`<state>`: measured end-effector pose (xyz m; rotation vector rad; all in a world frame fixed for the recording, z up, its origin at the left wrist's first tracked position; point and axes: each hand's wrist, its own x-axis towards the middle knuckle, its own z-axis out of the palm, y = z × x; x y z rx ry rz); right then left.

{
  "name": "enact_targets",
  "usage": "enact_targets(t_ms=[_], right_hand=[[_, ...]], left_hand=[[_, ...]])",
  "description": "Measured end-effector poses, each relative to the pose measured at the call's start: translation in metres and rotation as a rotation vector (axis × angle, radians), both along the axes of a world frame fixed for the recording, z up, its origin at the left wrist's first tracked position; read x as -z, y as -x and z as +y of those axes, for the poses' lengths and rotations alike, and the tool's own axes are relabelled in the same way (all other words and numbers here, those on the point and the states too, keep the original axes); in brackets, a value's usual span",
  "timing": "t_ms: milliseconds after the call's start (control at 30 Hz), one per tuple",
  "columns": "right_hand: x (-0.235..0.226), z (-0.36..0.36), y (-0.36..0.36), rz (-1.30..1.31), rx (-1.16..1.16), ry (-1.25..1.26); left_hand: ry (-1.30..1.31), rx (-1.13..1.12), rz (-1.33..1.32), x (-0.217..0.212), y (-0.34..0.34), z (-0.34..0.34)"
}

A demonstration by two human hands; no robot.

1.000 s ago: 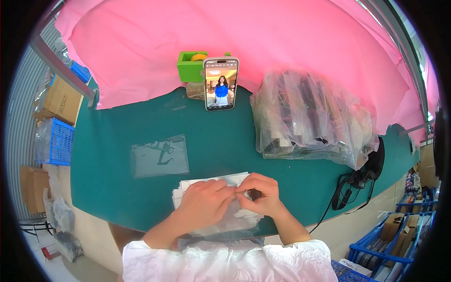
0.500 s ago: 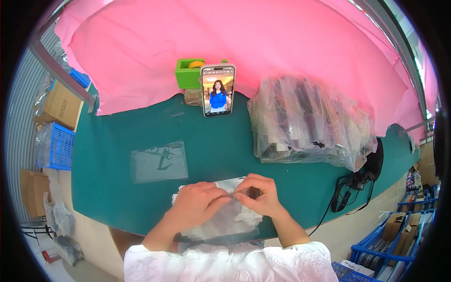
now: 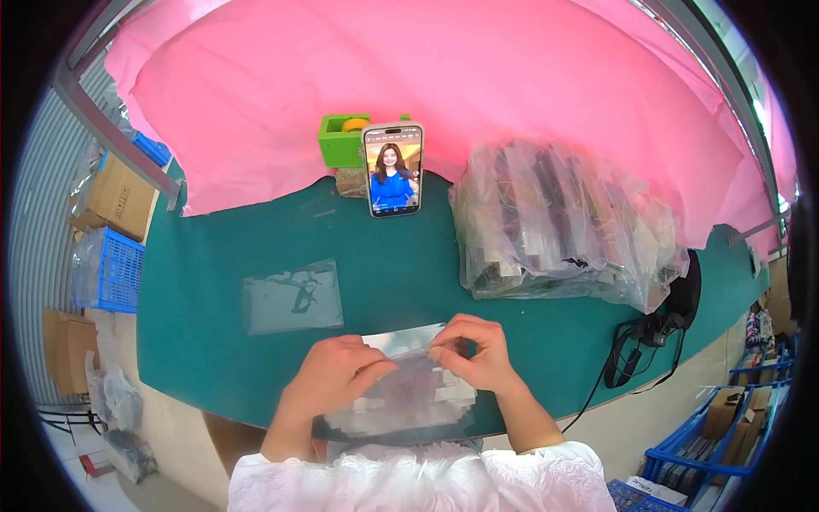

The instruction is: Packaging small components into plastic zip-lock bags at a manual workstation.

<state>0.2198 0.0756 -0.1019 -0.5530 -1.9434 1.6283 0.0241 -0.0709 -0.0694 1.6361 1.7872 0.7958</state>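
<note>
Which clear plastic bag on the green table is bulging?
The large wrinkled clear plastic bag beyond the right hand; the rectangular clear plastic sleeve farther left lies flat.

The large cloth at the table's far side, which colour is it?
Pink; the cloth shows best in the head view.

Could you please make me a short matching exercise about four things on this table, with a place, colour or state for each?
Column one
1. Phone
2. Tape dispenser
3. Flat clear bag
4. Pale stack

Column two
A. Between the left hand and the right hand
B. Green, with a yellow-orange roll
C. Propped upright, screen lit
D. On the green table, just beyond the left hand

Right pairs: 1-C, 2-B, 3-D, 4-A
</note>
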Motion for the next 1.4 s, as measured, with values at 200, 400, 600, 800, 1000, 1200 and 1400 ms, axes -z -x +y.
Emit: enact_targets(t_ms=[200, 400, 600, 800, 1000, 1200, 1400], right_hand=[[0.007, 0.007, -0.004, 0.05, 0.028, -0.011], [-0.001, 0.003, -0.002, 0.008, -0.002, 0.046], [0.015, 0.01, -0.008, 0.075, 0.023, 0.155], [0.018, 0.014, -0.006, 0.018, -0.097, 0.257], [0.006, 0.008, -0.005, -0.083, -0.161, 0.256], [-0.033, 0.018, 0.014, -0.07, -0.247, -0.176], [-0.04, 0.023, 0.029, 0.077, -0.46, 0.202]], left_hand=[[0.019, -0.1, -0.144, 0.0, -0.002, 0.002], [0.057, -0.054, -0.198, -0.001, 0.009, -0.002], [-0.005, -0.172, -0.334, -0.006, 0.013, -0.001], [0.115, -0.204, -0.44, 0.013, 0.025, 0.003], [-0.17, -0.337, -0.58, -0.013, 0.025, 0.015], [-0.202, -0.096, -0.37, -0.039, 0.015, 0.03], [-0.449, 0.087, -0.16, -0.04, 0.005, 0.032]])
